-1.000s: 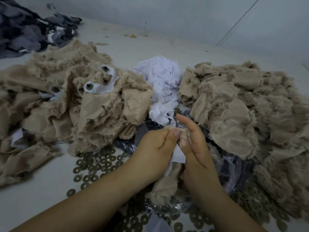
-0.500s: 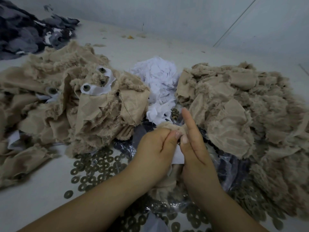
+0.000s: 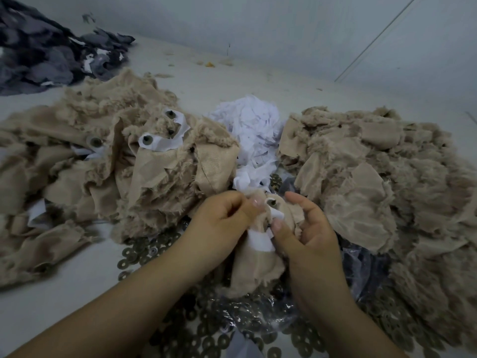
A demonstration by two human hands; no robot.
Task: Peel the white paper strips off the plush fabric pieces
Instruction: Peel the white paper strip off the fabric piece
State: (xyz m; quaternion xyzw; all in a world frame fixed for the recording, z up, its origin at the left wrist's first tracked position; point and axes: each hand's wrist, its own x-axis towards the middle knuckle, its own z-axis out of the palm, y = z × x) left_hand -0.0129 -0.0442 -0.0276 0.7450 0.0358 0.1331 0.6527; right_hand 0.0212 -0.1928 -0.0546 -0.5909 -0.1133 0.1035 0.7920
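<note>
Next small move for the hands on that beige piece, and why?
Probably the right hand pulls the white paper strip down and away while the left hand holds the plush piece: the strip is partly lifted, yet its upper end still sits by the eye stud.

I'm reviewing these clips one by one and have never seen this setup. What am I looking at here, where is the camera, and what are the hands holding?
No machine here: a person works bare-handed, filmed by a wide-angle camera on their head, looking down. The left hand grips a small beige plush fabric piece; the right hand pinches the white paper strip stuck to it. On the pale surface lie a beige plush pile with strips on, another beige plush pile, a heap of white paper scraps, grey fabric far left, and scattered dark metal washers.
</note>
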